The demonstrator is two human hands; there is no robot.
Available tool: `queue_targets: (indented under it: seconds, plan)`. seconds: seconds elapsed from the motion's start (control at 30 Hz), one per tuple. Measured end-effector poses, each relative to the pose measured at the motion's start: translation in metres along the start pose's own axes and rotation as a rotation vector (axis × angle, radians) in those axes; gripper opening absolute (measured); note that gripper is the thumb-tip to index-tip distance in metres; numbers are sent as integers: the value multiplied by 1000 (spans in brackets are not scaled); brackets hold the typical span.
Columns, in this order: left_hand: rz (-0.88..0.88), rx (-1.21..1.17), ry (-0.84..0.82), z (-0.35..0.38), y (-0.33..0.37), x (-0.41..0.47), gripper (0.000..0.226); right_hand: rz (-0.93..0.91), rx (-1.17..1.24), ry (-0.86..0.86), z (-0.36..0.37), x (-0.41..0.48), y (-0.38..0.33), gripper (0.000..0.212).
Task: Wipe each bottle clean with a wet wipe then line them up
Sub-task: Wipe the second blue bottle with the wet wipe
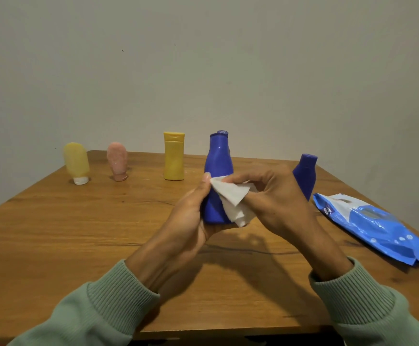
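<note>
Wooden table (78, 233) spans the view under both hands, plain wall behind it. Green ribbed sleeves (103, 308) come in from the bottom corners.

Wet wipe pack (378, 226): blue and white, lying flat to the right of the right hand, near it but not touching.

Left hand (191, 216): curled round the lower left side of the held blue bottle (217, 166), thumb running up the bottle's side, palm under the base. Firm grip.

Right hand (278, 196): fingers bent, pinching the white wipe (231, 196) and pressing it on the bottle's front right side.

Held blue bottle sits upright between the two hands and looks lifted off the table, with its shadow below. A second blue cap shows just behind its top; cannot tell if that is a separate bottle.

Second blue bottle (305, 176): standing just beyond the right hand, partly hidden by it.

Yellow bottle (174, 158): upright, beyond and left of the left hand.

Pink tube (117, 161) and yellow tube (76, 161): further left again, well apart from the hands, both standing cap-down, roughly in line with the yellow bottle.

The wipe is crumpled, one corner lying against the left thumb and the lower end hanging by the bottle's base.
</note>
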State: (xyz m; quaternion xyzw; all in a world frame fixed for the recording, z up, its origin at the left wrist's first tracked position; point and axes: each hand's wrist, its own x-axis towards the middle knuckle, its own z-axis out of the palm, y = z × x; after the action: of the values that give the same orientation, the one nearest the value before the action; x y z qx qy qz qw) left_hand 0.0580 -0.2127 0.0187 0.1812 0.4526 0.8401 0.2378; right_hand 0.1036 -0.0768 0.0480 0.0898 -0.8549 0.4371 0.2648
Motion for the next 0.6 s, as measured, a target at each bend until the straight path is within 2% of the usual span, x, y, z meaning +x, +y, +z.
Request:
queue_targets:
  seconds: [0.07,0.23,0.47,0.6]
  plan:
    - [-13,-45,39,-1,1,2,37,-5,-46,-45,1,0,0,24]
    - [-16,-71,31,0,1,1,36,-19,70,106,1,1,1,22]
    - [28,-131,70,-4,7,3,45,-6,1,-96,-1,-1,-4,21]
    - [21,-120,36,-2,5,1,43,-6,158,52,1,-1,-4,21]
